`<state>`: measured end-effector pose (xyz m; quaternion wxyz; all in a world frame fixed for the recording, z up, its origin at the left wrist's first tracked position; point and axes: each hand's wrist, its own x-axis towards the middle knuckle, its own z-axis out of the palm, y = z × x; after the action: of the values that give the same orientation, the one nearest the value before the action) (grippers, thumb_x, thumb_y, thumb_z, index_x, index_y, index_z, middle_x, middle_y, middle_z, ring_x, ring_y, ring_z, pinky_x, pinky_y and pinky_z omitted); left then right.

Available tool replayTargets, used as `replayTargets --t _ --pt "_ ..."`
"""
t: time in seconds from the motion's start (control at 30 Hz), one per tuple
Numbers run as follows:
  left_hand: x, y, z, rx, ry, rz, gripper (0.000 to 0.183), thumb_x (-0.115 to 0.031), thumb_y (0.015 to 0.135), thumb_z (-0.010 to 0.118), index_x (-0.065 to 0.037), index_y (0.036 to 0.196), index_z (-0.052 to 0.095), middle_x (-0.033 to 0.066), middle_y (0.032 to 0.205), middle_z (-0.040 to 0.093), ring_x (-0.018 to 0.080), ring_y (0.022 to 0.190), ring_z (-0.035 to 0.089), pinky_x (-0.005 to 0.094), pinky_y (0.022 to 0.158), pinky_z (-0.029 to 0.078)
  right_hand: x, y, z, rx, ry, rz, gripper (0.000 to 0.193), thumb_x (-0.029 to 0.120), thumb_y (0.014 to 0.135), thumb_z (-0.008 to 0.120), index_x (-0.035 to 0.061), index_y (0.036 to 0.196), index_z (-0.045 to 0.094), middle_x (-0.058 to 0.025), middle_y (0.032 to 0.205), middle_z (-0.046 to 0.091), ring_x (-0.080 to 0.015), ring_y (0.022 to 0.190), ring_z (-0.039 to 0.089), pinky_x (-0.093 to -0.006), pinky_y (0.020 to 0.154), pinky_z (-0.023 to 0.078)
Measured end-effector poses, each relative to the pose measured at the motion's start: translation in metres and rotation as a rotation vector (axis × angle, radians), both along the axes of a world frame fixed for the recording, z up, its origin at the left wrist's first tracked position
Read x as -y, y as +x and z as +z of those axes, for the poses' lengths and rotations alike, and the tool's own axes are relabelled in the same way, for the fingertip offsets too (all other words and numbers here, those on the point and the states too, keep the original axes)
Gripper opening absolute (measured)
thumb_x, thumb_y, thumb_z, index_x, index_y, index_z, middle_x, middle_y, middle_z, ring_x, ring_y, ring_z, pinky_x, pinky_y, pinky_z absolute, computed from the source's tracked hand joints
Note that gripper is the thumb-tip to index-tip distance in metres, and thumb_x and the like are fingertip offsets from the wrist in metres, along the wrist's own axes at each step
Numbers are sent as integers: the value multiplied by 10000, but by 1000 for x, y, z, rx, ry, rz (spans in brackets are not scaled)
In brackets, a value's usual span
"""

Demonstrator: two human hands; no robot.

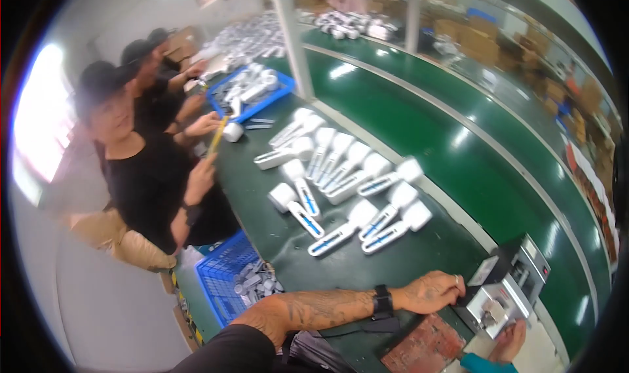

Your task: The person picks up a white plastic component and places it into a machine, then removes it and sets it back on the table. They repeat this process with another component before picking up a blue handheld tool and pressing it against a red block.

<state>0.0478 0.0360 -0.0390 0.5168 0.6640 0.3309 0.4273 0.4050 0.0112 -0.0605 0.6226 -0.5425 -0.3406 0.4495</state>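
At the lower right of the worktop (308, 268): one small benchtop machine (514, 284), grey metal and boxy, black on its left flank, with a red spot high on its right side; set within short reach, perhaps so that both hands can work at it. Left hand (429, 293), bare, its wrist in a black strap (381, 299): fingers curled together against the machine's left side, probably to steady or work it; whether clamped on a part cannot be told. Right hand (510, 339), so judged by its place, in a teal sleeve (483, 364): fingers bent at the machine's front edge; a grip cannot be made out. Just beside, one reddish-brown slab (424, 348), scuffed. Farther up the worktop, about a dozen white long-handled devices (362, 212) with bulky heads and blue-striped handles, laid in a loose fan, likely to leave each handle free. Lower left, one blue basket (213, 288) of small grey parts (255, 281), presumably gathered loose for easy reach. Far end, one blue tray (265, 107), filled; nearby, a co-worker (154, 170) in black with a yellow strip (219, 136). Alongside, a green conveyor belt (393, 88).
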Motion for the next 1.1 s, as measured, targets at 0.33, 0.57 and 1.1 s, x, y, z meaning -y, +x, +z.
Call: replayTargets --t 0.33,0.57,1.1 --pt "13 -23 67 54 227 211 168 -89 999 547 -16 1048 689 78 833 693 125 681 632 264 623 503 -3 2 0 -2 3 100 232 245 1016 587 19 1049 631 -19 713 549 -114 573 522 -246 500 410" --pt "138 -82 239 750 853 516 173 -227 963 588 -96 849 582 0 672 532 143 598 541 272 525 415 -11 -15 3 -52 -25 126 266 265 1027 573 9 1075 627 -24 700 553 -116 566 533 -253 491 407" --pt "37 -61 141 507 84 351 538 -431 1085 353 3 994 658 -21 585 468 74 505 398 225 488 304 -12 14 -26 -4 -15 96 292 286 1015 594 11 1108 628 -7 688 508 -100 528 480 -238 468 392"
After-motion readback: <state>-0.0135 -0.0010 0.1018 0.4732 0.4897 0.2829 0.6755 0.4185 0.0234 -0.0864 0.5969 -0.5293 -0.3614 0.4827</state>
